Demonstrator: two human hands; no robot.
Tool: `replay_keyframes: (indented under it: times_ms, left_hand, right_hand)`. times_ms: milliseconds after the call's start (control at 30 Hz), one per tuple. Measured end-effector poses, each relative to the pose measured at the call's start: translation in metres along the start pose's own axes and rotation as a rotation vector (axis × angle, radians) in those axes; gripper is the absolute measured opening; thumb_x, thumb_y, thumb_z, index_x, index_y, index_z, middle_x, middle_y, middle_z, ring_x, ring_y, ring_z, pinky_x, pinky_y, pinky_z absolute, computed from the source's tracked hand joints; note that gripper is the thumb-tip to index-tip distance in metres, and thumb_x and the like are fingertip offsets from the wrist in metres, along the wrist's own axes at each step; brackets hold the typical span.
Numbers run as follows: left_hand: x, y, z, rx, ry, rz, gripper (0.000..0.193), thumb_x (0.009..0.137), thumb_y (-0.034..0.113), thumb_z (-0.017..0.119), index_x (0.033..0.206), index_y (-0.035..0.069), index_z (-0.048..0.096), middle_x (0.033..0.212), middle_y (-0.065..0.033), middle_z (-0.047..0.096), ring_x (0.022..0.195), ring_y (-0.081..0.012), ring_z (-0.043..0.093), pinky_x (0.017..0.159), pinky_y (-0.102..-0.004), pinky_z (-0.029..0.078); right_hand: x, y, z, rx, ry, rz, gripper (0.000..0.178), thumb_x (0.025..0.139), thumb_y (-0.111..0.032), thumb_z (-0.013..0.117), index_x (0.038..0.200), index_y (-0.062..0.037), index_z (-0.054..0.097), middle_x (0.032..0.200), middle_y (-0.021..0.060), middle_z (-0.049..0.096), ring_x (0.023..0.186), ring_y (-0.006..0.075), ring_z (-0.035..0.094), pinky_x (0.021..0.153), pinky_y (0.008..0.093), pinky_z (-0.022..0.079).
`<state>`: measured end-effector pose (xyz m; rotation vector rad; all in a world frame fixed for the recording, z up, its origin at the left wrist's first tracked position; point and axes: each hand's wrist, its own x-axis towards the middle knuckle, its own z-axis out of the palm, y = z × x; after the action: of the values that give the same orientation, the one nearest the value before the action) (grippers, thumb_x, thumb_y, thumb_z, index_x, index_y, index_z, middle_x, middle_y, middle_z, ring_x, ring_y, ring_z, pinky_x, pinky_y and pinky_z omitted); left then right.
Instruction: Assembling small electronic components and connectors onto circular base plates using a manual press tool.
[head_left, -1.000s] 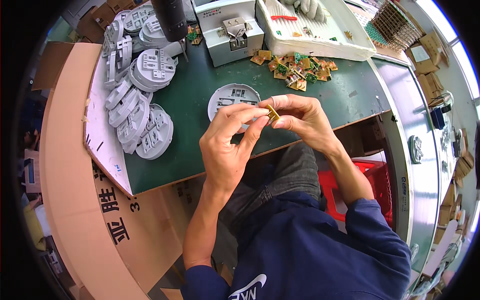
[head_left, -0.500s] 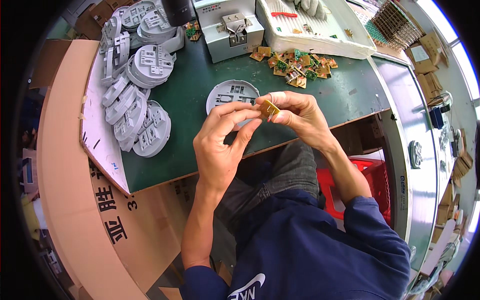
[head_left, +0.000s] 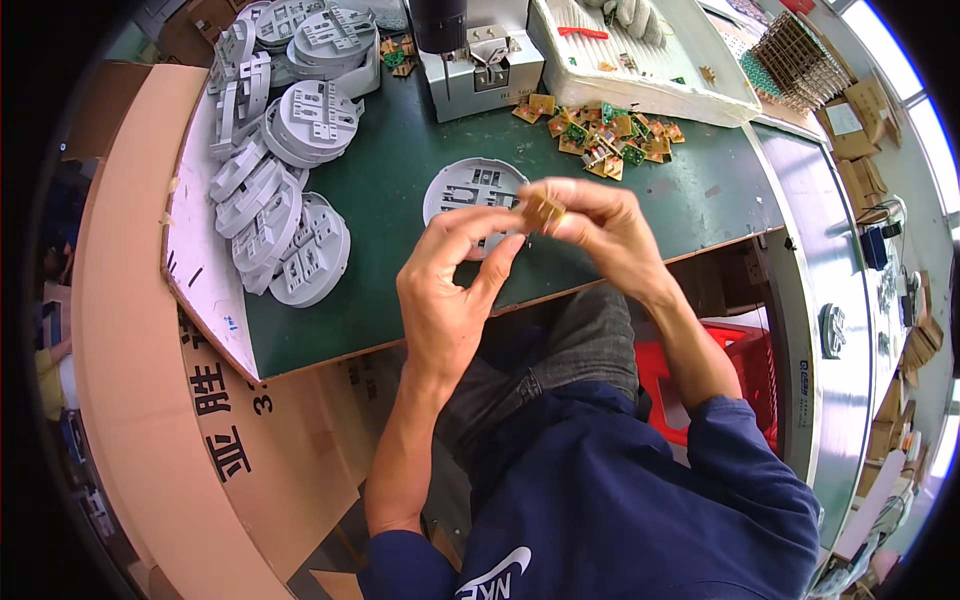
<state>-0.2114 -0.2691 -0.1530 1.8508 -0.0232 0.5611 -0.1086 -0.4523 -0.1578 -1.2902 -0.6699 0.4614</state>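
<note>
A small square circuit board (head_left: 544, 212), yellowish-brown and slightly blurred, is held up over the front of the green bench. My right hand (head_left: 600, 225) pinches it between thumb and fingers; a pale wrap circles one finger. My left hand (head_left: 445, 270) meets the board's left edge with its fingertips, the thumb just below; the exact contact is partly hidden. Behind and below my hands lies a round grey plastic base (head_left: 470, 185) with slots and moulded ribs, its lower right part covered by my fingers.
Several similar grey bases (head_left: 315, 120) are heaped at the bench's left. A pile of small circuit boards (head_left: 615, 135) lies at the back right, before a white tray (head_left: 690, 100) holding red-handled pliers (head_left: 583, 33) and a glove. A grey machine (head_left: 490, 75) stands at the back.
The board has turned in my fingers, so its face with the slots is no longer plain to see. My hands stay close together; the whole view has shifted slightly.
</note>
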Motion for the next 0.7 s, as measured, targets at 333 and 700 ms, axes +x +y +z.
replay_keyframes:
  times_ms: [333,700]
  left_hand:
    - [0.028,-0.038,-0.020,0.421,-0.234,0.038,0.106,0.073,0.049,0.090,0.149,-0.009,0.043,0.155,-0.0279,0.042,0.144,-0.0437,0.042,0.118,-0.0481,0.038]
    - [0.013,-0.035,0.003,0.508,-0.034,0.073,0.094,0.074,0.043,0.091,0.141,-0.008,0.050,0.150,-0.0292,0.047,0.134,-0.0452,0.049,0.109,-0.0499,0.046]
  right_hand:
    - [0.060,-0.012,0.001,-0.932,0.066,-0.124,0.033,0.091,-0.016,0.077,0.121,-0.0045,0.072,0.113,0.0140,0.074,0.098,0.0246,0.073,0.085,0.0365,0.057]
    - [0.068,0.008,0.014,-1.223,-0.046,-0.286,0.031,0.090,-0.016,0.074,0.116,-0.0014,0.070,0.107,0.0182,0.070,0.096,0.0379,0.070,0.082,0.0450,0.057]
